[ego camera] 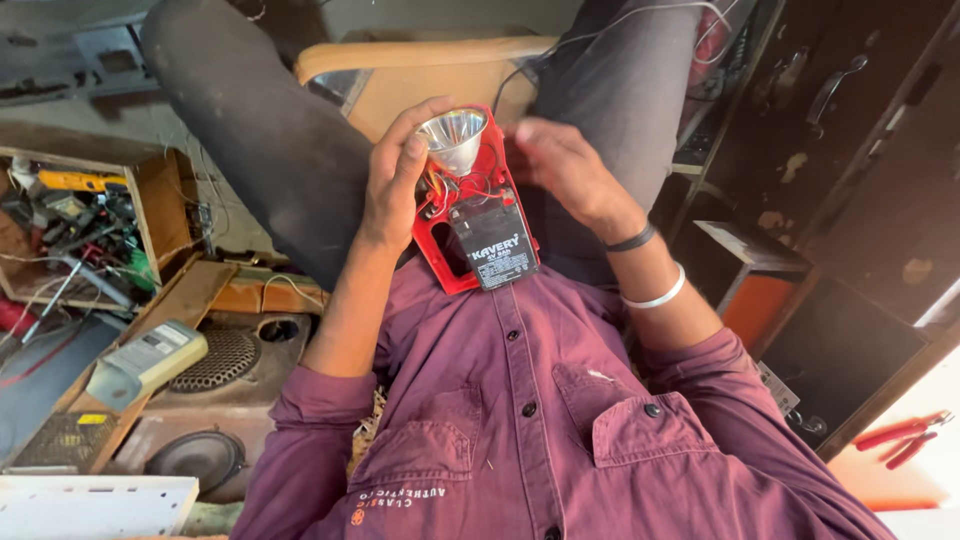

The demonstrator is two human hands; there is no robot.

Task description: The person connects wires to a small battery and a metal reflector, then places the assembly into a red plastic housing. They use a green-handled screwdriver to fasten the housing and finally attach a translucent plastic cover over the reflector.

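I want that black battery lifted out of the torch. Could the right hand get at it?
Probably yes: the right hand hovers beside the red torch, and the battery lies exposed with nothing covering it. The left hand grips only the reflector end.

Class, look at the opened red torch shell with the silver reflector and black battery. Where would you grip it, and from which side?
Probably grip the red torch shell by its long outer edges, coming from the sides. The silver reflector looks thin and the thin wires and black battery sit exposed in the open face. The left hand already holds one edge near the reflector; the right hand is at the other.
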